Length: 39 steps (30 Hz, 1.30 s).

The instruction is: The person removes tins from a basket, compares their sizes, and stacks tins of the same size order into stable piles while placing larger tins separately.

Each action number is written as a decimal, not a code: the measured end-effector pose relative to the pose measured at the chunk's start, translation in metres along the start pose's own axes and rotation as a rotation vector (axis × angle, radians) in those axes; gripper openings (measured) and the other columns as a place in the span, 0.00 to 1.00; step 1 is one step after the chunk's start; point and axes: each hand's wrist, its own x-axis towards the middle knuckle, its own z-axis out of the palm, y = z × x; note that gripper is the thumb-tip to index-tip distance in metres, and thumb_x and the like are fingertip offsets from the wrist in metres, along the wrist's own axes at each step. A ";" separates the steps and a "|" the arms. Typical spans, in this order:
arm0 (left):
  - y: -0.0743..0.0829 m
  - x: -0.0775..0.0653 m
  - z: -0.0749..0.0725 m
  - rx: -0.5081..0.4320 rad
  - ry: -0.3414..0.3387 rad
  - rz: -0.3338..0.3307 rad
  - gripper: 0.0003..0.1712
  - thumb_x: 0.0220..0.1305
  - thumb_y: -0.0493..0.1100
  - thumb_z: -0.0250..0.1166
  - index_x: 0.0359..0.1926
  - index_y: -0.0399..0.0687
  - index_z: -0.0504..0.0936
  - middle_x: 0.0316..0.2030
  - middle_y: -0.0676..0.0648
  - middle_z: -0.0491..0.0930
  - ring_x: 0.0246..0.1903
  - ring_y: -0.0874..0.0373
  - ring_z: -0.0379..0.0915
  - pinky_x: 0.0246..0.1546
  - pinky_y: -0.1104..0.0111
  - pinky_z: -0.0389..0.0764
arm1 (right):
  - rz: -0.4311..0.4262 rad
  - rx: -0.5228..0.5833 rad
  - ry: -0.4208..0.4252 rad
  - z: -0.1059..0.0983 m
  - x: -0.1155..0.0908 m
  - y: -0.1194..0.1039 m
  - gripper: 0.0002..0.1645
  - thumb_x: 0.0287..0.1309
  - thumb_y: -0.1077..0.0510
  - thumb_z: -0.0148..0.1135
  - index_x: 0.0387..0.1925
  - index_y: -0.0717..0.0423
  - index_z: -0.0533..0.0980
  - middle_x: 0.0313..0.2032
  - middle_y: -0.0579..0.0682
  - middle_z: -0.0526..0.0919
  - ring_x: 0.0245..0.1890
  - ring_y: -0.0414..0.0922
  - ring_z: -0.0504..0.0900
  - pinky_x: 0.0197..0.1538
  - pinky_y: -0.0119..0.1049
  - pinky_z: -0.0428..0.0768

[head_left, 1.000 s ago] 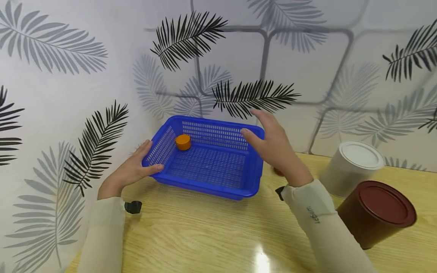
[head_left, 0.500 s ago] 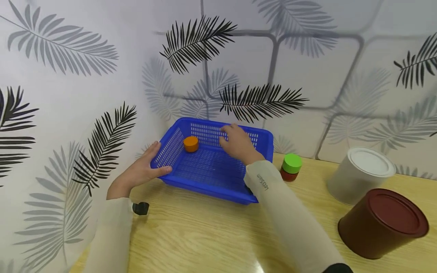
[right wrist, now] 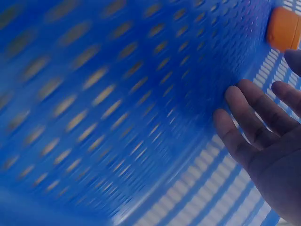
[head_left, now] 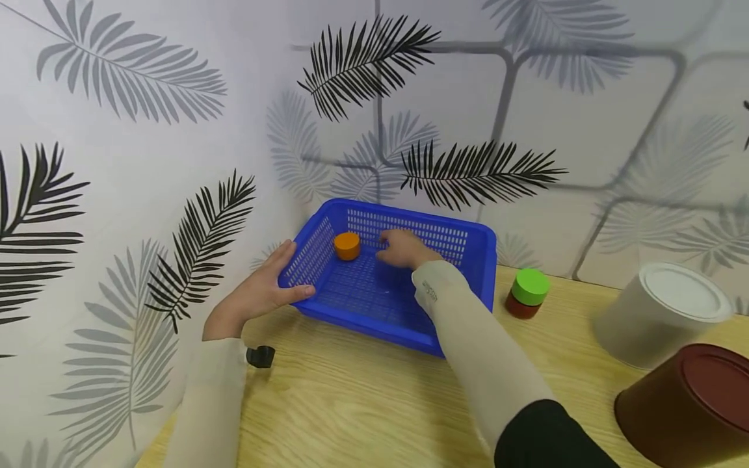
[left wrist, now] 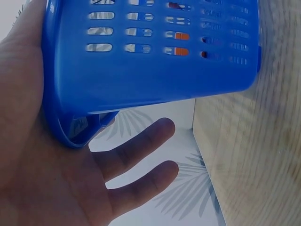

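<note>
A blue plastic basket (head_left: 374, 335) with slotted walls stands on the wooden table against the wall. My left hand (head_left: 257, 292) rests at its left front corner, the rim against the palm and the thumb along the front edge. In the left wrist view, two fingers of that hand (left wrist: 51, 179) stretch out straight beside the basket's outer wall. Inside the basket, my right hand (head_left: 404, 248) reaches low near the back wall, fingers extended and holding nothing visible. A small round orange container (head_left: 347, 247) sits in the back left corner, just beyond the right fingertips (right wrist: 225, 120).
Right of the basket stands a small jar (head_left: 528, 291) with a green top and dark red body. Farther right are a large white can (head_left: 655, 318) and a large dark red can (head_left: 679, 403). A leaf-patterned wall (head_left: 433, 97) closes off the back and left.
My right hand has moved left and down from above the basket's right rim into the basket. The left hand stays at its corner. The head view has shifted, showing the green-topped jar.
</note>
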 end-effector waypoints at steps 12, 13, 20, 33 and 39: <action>0.005 0.000 0.006 -0.035 0.005 0.010 0.65 0.59 0.69 0.68 0.82 0.49 0.40 0.80 0.46 0.35 0.78 0.46 0.30 0.72 0.42 0.44 | -0.007 -0.035 -0.039 0.027 0.035 -0.043 0.38 0.60 0.41 0.71 0.62 0.60 0.73 0.46 0.53 0.81 0.43 0.49 0.78 0.51 0.43 0.77; 0.006 0.000 0.008 -0.038 0.003 0.018 0.65 0.59 0.69 0.68 0.82 0.48 0.40 0.80 0.45 0.35 0.78 0.45 0.30 0.72 0.42 0.44 | -0.012 -0.053 -0.051 0.028 0.032 -0.045 0.37 0.60 0.42 0.71 0.63 0.59 0.73 0.46 0.52 0.80 0.43 0.49 0.77 0.51 0.42 0.76; 0.003 -0.002 0.005 -0.034 0.010 0.037 0.64 0.61 0.67 0.68 0.82 0.47 0.41 0.80 0.44 0.37 0.78 0.45 0.31 0.72 0.42 0.44 | -0.114 -0.067 -0.305 0.014 0.005 -0.076 0.30 0.55 0.50 0.74 0.58 0.58 0.78 0.42 0.47 0.81 0.44 0.46 0.78 0.51 0.41 0.77; -0.001 0.000 -0.003 -0.005 0.001 0.045 0.63 0.62 0.67 0.67 0.81 0.43 0.40 0.80 0.40 0.34 0.77 0.41 0.30 0.72 0.41 0.42 | -0.164 0.188 -0.094 -0.082 -0.108 -0.063 0.31 0.58 0.49 0.71 0.60 0.52 0.73 0.50 0.50 0.81 0.46 0.47 0.79 0.51 0.43 0.79; 0.000 -0.008 -0.007 -0.004 0.001 0.040 0.63 0.63 0.65 0.67 0.80 0.40 0.39 0.79 0.37 0.33 0.77 0.37 0.28 0.71 0.38 0.41 | -0.071 0.277 0.165 -0.094 -0.182 -0.010 0.41 0.62 0.48 0.69 0.72 0.54 0.64 0.56 0.57 0.78 0.51 0.54 0.79 0.55 0.50 0.78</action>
